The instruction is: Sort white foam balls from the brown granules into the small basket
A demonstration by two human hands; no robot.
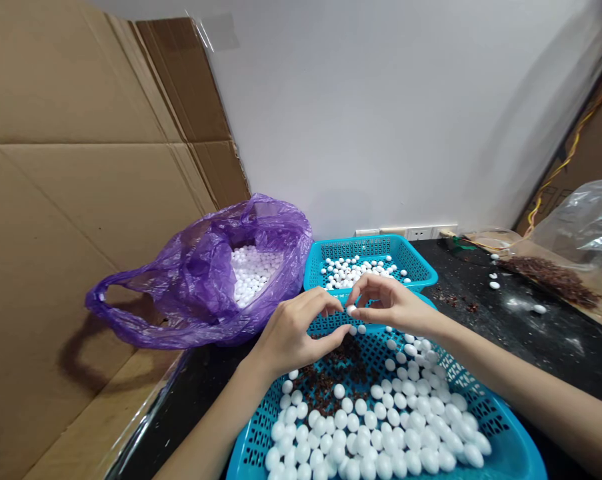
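Note:
My right hand [385, 307] pinches a small white egg-shaped ball [351, 310] between thumb and fingertips. Facing it, my left hand [301, 330] has its thumb and index finger apart, with the fingertips close to that ball. Both hands are above the back part of a large blue-green plastic basket [518, 440]. Many white balls [381, 440] lie in this basket, mostly toward the front and right. Small dark brown bits [325, 383] are scattered on its floor under my left hand. Two more white balls show just below my fingertips; whether my left thumb touches one is unclear.
Behind stands a second blue-green basket [421, 267] with white balls in it. An open purple plastic bag [191, 280] of white balls is at left, against cardboard [81, 200]. At right, a clear bag [581, 220], brown bits [551, 277] and stray balls lie on the black tabletop [511, 333].

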